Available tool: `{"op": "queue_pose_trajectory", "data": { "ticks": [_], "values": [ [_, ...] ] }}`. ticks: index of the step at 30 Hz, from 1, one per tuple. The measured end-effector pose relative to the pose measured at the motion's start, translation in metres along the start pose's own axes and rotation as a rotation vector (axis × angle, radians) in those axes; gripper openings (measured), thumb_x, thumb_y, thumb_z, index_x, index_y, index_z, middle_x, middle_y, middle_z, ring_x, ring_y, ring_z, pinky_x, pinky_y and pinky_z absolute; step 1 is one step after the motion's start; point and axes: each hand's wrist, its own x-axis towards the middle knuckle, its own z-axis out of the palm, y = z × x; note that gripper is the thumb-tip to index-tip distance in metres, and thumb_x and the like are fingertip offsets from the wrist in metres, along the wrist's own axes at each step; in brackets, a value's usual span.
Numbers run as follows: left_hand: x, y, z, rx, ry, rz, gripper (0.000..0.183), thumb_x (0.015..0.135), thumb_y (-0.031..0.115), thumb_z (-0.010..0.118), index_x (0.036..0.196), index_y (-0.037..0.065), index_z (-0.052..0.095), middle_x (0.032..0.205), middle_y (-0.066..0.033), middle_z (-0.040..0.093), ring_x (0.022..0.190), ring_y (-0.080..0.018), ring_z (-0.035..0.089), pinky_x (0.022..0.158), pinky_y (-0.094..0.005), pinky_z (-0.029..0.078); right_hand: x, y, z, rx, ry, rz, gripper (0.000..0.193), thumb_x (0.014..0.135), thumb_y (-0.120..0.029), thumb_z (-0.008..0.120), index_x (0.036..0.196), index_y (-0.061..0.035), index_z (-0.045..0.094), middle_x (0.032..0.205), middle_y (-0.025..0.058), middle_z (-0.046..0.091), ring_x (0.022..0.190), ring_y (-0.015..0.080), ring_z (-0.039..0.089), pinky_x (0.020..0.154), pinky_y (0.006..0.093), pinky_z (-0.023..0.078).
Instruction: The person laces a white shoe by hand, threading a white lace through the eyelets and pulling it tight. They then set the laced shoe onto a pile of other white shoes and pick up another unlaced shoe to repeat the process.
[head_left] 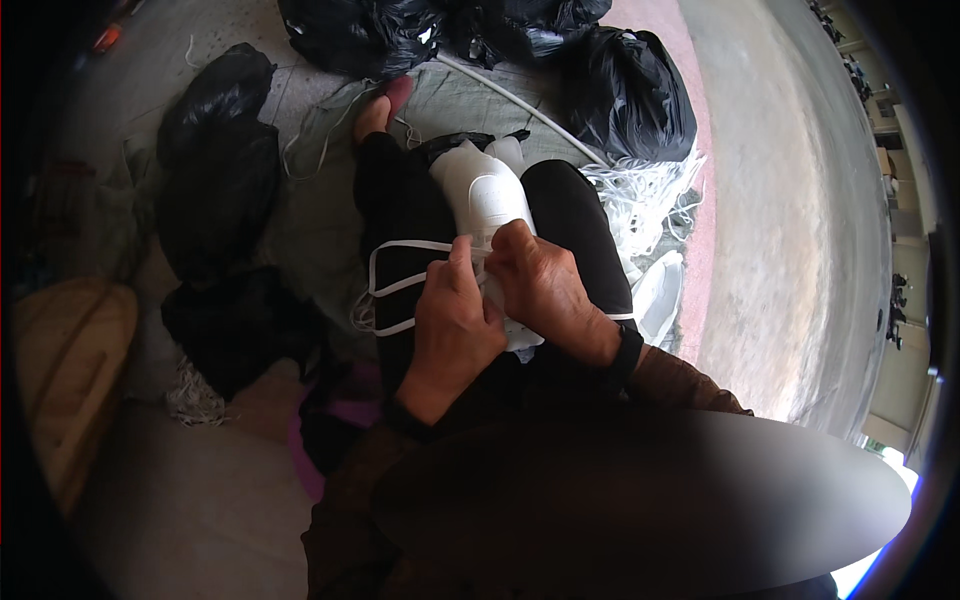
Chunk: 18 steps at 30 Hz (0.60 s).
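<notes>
A white shoe [492,190] rests between my thighs, toe pointing away from me. My left hand [452,325] is closed in a pinch beside its lace area, with a white shoelace [405,243] looping out to the left over my leg. Just right of it, my right hand [540,280] has its fingers curled and pressed together over the lacing. The two hands nearly meet and cover most of the eyelets. Lace seems to run into the right fingers, though the pinch itself is hidden.
Beyond my right knee lie a heap of white laces [640,195] and another white shoe [660,295]. Black plastic bags [635,95] stand ahead, others [220,190] at left. A pale rod [520,105] crosses the ground sheet. A wooden board [75,370] sits at far left.
</notes>
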Motion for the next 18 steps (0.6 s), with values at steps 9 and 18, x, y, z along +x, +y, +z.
{"op": "queue_pose_trajectory", "data": {
  "ticks": [9,18],
  "values": [
    [0.003,-0.018,-0.008,0.184,-0.121,0.23,0.06,0.073,-0.004,0.062,0.13,-0.007,0.045,0.102,-0.0226,0.06,0.091,-0.04,0.061,0.079,-0.0472,0.051,0.004,-0.007,0.011,-0.141,-0.024,0.02,0.03,0.081,-0.009,0.07,0.103,-0.0035,0.049,0.075,0.0146,0.069,0.071,0.0321,0.071,0.059,0.0409,0.056],
    [0.008,-0.013,-0.017,0.181,-0.062,0.066,0.084,0.065,-0.003,0.075,0.139,-0.004,0.035,0.111,-0.0191,0.062,0.113,-0.0385,0.056,0.094,-0.0466,0.046,0.016,-0.001,0.016,-0.332,-0.03,-0.256,0.027,0.078,-0.008,0.066,0.1,-0.0026,0.052,0.08,0.0133,0.064,0.073,0.0286,0.068,0.06,0.0388,0.055]
  ]
}}
